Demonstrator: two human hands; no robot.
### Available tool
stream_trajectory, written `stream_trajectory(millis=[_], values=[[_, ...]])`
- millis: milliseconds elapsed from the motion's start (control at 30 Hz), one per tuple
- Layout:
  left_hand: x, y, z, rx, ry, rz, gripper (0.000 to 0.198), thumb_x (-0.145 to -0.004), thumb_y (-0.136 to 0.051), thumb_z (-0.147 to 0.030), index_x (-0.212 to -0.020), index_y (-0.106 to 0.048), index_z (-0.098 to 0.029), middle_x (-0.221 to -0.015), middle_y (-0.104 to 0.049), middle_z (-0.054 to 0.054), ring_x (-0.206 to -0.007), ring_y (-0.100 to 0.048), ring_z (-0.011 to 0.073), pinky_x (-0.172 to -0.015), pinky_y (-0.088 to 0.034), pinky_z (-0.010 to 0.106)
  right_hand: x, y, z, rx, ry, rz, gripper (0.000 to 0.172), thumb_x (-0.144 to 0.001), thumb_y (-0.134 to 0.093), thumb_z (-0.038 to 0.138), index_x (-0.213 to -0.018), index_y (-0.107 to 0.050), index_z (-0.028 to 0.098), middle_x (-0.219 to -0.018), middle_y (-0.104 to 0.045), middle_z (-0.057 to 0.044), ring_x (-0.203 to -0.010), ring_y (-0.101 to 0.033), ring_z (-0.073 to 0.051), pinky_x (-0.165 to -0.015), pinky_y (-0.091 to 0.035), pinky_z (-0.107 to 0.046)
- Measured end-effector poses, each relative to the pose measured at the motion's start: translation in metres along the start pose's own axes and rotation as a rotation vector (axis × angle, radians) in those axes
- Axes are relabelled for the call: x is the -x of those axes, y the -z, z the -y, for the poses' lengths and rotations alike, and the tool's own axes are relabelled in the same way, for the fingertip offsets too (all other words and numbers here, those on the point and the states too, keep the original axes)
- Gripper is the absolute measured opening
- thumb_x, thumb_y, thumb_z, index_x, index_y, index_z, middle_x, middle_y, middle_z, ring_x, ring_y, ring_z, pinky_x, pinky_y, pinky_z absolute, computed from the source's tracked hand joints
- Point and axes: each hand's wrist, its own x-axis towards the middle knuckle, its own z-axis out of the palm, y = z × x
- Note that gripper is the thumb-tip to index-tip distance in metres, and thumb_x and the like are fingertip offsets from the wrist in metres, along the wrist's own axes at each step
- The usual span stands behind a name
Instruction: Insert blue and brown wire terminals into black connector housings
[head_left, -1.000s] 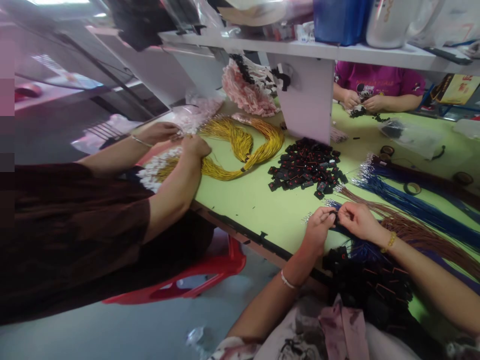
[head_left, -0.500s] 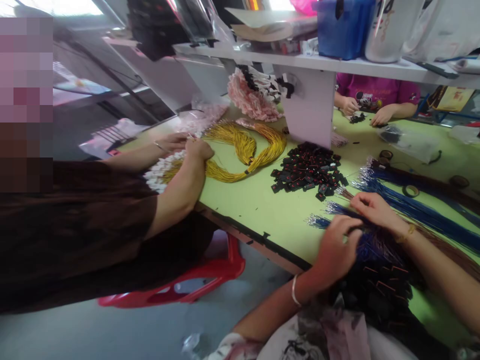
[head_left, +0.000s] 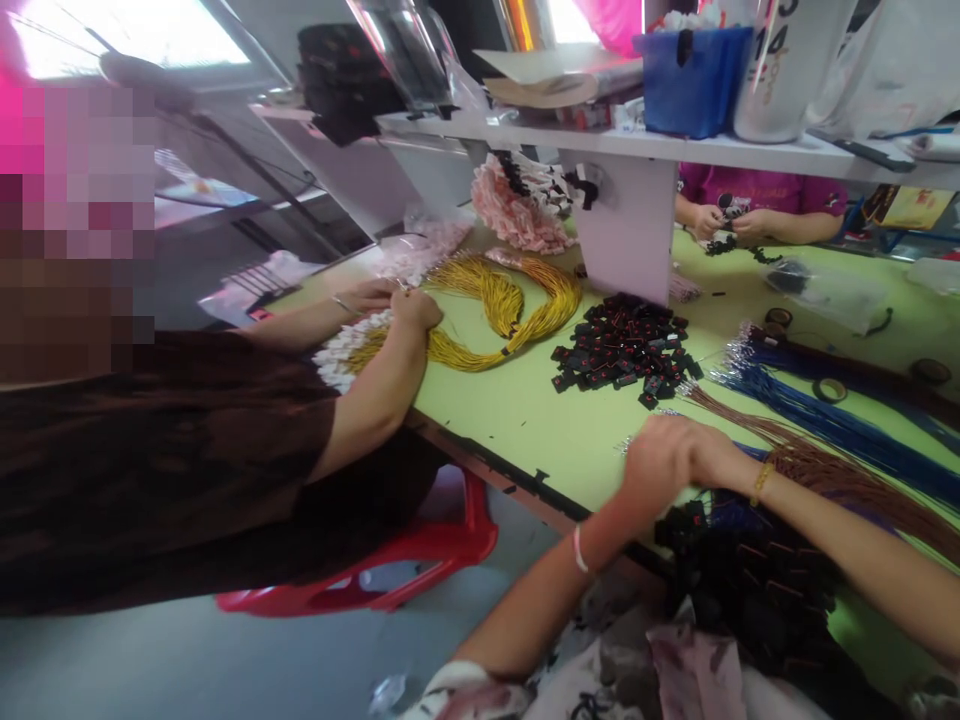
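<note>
The left hand [head_left: 658,462] and the right hand [head_left: 716,458] are pressed close together, fingers curled, knuckles nearly touching. They are smeared by motion, so I cannot tell whether either one is pinched on a strand. Just beneath them and toward the person's body lies a bundle of blue wires [head_left: 724,508], many already ending in small black housings [head_left: 757,575] heaped at the table's near edge. These wires look thin, light and limp. I judge that a single strand would flop and tangle if lifted by its middle, so the place to take hold is close behind the bare metal tip, where it is stiffest. The tips look fine enough to bend under a careless squeeze. Beyond the right hand run a brown wire bundle [head_left: 832,475] and a longer blue bundle [head_left: 840,425], with a tape roll [head_left: 829,390] past them. Ahead of the left hand sits a pile of loose black connectors [head_left: 622,350]. Farther out to the left, a co-worker's hands [head_left: 409,305] rest on a coiled yellow wire bundle [head_left: 525,310]. The surface is a smooth pale-green table [head_left: 525,410], its near edge chipped, with a red stool [head_left: 420,560] below. A white shelf [head_left: 675,150] above the far side carries a blue bin [head_left: 690,80], and behind it another person's hands [head_left: 724,222] are at work.
</note>
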Motion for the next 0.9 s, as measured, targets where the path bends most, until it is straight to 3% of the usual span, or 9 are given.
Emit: stream_trajectory(millis=[67,167,333,433,533,633,767,900], values=[[-0.019,0.009,0.035,-0.089,0.181,-0.027,0.022,-0.086,-0.045,-0.021,-0.091,-0.067,-0.02,-0.096,-0.064,0.011,-0.094,-0.055,0.0249,-0.088,-0.042,0.039,0.001,-0.002,0.001,0.036,0.003,-0.052,0.013,-0.084,-0.048,0.018,-0.084,-0.061,0.017,-0.085,-0.068,-0.009,-0.074,-0.06,-0.017,-0.061,-0.033,-0.026],[-0.038,0.008,0.07,-0.242,0.343,0.057,0.015,-0.082,-0.055,-0.024,-0.093,-0.064,-0.017,-0.095,-0.059,0.012,-0.092,-0.053,0.0258,-0.086,-0.04,0.038,0.002,-0.003,0.005,0.116,0.011,-0.09,0.015,-0.085,-0.047,0.018,-0.089,-0.061,0.016,-0.085,-0.069,-0.01,-0.074,-0.062,-0.019,-0.06,-0.034,-0.026],[-0.042,0.002,0.082,-0.354,0.375,0.103,0.016,-0.078,-0.061,-0.022,-0.093,-0.06,-0.017,-0.094,-0.055,0.011,-0.092,-0.05,0.0254,-0.082,-0.038,0.036,0.002,-0.002,0.01,0.215,0.043,-0.049,0.015,-0.085,-0.047,0.016,-0.09,-0.061,0.014,-0.092,-0.068,-0.015,-0.078,-0.064,-0.022,-0.063,-0.039,-0.028],[-0.038,0.012,0.083,-0.313,0.39,0.046,0.025,-0.077,-0.059,-0.015,-0.101,-0.058,-0.019,-0.099,-0.052,0.009,-0.084,-0.05,0.0215,-0.077,-0.04,0.034,0.003,-0.003,0.01,0.245,0.074,-0.046,0.017,-0.082,-0.047,0.013,-0.094,-0.058,0.011,-0.092,-0.067,-0.017,-0.077,-0.063,-0.024,-0.062,-0.037,-0.029],[-0.033,0.028,0.087,-0.172,0.431,-0.1,0.03,-0.074,-0.059,-0.011,-0.103,-0.058,-0.019,-0.097,-0.051,0.007,-0.075,-0.049,0.0164,-0.072,-0.041,0.031,0.005,0.0,0.009,0.188,0.056,-0.08,0.017,-0.085,-0.043,0.015,-0.097,-0.055,0.012,-0.084,-0.067,-0.014,-0.07,-0.061,-0.022,-0.06,-0.034,-0.029],[-0.025,0.042,0.091,0.138,0.518,-0.198,0.026,-0.073,-0.061,-0.015,-0.099,-0.058,-0.017,-0.082,-0.052,0.002,-0.067,-0.047,0.0122,-0.066,-0.041,0.027,0.006,0.003,0.005,0.006,0.042,-0.117,0.012,-0.087,-0.042,0.018,-0.088,-0.054,0.016,-0.074,-0.064,-0.008,-0.063,-0.056,-0.017,-0.06,-0.032,-0.026],[-0.009,0.05,0.083,0.679,0.618,-0.259,0.031,-0.071,-0.067,-0.023,-0.1,-0.056,-0.017,-0.08,-0.058,0.001,-0.072,-0.054,0.0108,-0.066,-0.044,0.023,0.003,0.002,0.001,-0.302,0.133,-0.184,0.008,-0.082,-0.046,0.017,-0.076,-0.05,0.018,-0.065,-0.055,0.001,-0.058,-0.047,-0.012,-0.057,-0.031,-0.022],[0.003,0.05,0.063,0.964,0.751,-0.256,0.035,-0.066,-0.074,-0.023,-0.097,-0.059,-0.017,-0.087,-0.061,0.003,-0.084,-0.061,0.014,-0.07,-0.048,0.024,-0.002,-0.004,0.003,-0.581,0.209,-0.239,0.009,-0.082,-0.047,0.021,-0.074,-0.05,0.019,-0.063,-0.051,0.004,-0.057,-0.043,-0.01,-0.055,-0.032,-0.02]])
